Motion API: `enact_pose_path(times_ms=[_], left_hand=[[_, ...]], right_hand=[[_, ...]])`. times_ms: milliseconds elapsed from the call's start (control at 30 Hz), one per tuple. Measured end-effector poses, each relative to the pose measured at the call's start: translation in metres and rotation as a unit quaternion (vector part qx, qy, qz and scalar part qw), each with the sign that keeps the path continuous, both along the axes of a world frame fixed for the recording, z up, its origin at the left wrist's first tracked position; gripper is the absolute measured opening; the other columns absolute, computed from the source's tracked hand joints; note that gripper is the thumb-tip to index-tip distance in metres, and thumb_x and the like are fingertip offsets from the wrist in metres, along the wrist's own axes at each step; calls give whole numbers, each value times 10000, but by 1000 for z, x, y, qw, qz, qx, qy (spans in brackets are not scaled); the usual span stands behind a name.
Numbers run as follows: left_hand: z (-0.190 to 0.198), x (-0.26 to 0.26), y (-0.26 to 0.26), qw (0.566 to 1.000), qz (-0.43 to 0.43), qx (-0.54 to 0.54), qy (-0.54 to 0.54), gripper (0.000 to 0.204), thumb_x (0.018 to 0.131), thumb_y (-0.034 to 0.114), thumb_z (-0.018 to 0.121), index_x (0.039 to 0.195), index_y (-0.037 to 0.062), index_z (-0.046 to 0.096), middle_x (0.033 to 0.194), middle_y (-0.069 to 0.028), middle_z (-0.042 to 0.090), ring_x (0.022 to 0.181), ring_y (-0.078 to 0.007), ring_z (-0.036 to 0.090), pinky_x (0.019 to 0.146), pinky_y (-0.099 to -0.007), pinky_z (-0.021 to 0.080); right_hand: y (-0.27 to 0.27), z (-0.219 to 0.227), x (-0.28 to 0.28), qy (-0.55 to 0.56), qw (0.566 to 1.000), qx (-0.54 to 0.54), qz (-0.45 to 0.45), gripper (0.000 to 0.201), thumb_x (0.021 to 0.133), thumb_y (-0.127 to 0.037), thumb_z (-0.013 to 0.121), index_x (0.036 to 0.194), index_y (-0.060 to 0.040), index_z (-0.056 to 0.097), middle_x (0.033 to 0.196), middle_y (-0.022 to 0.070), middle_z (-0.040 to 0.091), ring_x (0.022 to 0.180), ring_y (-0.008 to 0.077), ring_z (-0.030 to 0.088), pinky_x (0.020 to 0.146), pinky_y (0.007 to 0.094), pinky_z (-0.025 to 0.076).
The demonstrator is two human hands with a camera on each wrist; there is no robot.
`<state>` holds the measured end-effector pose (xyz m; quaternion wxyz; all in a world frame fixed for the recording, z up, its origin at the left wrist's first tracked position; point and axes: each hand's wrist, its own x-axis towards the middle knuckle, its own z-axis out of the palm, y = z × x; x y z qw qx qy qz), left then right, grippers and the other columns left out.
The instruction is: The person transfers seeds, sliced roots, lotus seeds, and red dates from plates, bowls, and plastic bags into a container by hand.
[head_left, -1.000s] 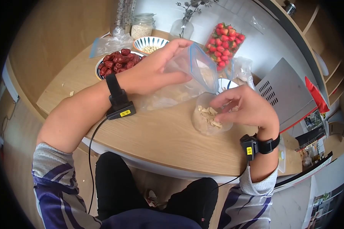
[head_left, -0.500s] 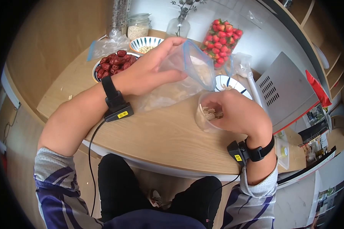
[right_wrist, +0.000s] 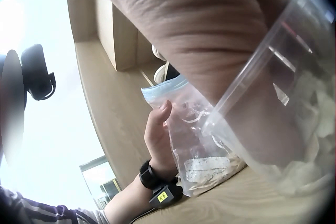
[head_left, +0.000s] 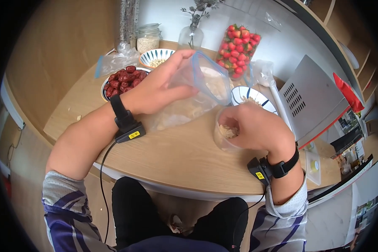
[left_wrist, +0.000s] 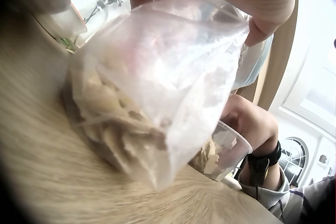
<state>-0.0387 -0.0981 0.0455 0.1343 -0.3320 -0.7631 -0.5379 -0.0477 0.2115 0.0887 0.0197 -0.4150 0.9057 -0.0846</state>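
A clear zip bag [head_left: 182, 105] with a blue-edged mouth leans on the table, pale pieces in its bottom. My left hand [head_left: 157, 88] grips it near the top, thumb on one side; the left wrist view shows the bag [left_wrist: 157, 87] hanging below the fingers. My right hand [head_left: 258, 126] reaches into a clear plastic tub [head_left: 222, 142] that holds pale, flat pieces [head_left: 227, 132]. Its fingertips are hidden among the pieces and behind the tub wall, also in the right wrist view, where the tub [right_wrist: 231, 113] surrounds them.
Behind the tub is a striped plate [head_left: 241, 93] with pale pieces. A bowl of red dates [head_left: 124, 82], a second bowl [head_left: 155, 54], a glass jar [head_left: 148, 38] and a vase [head_left: 191, 40] stand at the back. A bag of strawberries [head_left: 238, 50] leans on the wall.
My right hand has gone down into the tub, its fingers now deeper among the pieces. My left hand keeps its grip on the bag.
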Motion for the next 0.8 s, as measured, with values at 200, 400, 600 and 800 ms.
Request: enact_pose_path(times_ms=[200, 400, 600, 800], left_hand=[[2, 3, 2, 1000, -3, 0, -6, 820, 1011, -38, 627, 1779, 75, 362, 1474, -77, 612, 1304, -183, 605, 1151, -369, 504], [2, 3, 2, 1000, -3, 7, -9, 831, 1001, -13, 628, 1781, 62, 349, 1482, -83, 620, 1300, -194, 624, 1173, -383, 499], [-1, 1, 3, 1000, -6, 22, -10, 832, 993, -11, 622, 1778, 49, 351, 1484, -83, 626, 1297, -189, 627, 1180, -387, 496], [-2, 1, 3, 999, -2, 31, -23, 832, 993, 4, 624, 1778, 40, 350, 1482, -83, 628, 1295, -186, 624, 1179, -383, 490]], right_hand=[[3, 1, -3, 16, 1000, 0, 12, 363, 811, -212, 937, 1089, -23, 800, 837, 146, 755, 769, 318, 721, 749, 424, 578], [6, 12, -5, -49, 997, -48, -23, 302, 766, -65, 920, 1062, -17, 882, 977, 167, 864, 918, 312, 839, 821, 408, 657], [11, 17, -14, -74, 995, -69, -7, 232, 796, -60, 905, 1024, -15, 903, 953, 154, 870, 892, 261, 839, 827, 361, 661], [20, 27, -22, -95, 986, -135, -19, 229, 812, -90, 924, 1024, -5, 908, 888, 102, 858, 822, 155, 799, 769, 311, 641]])
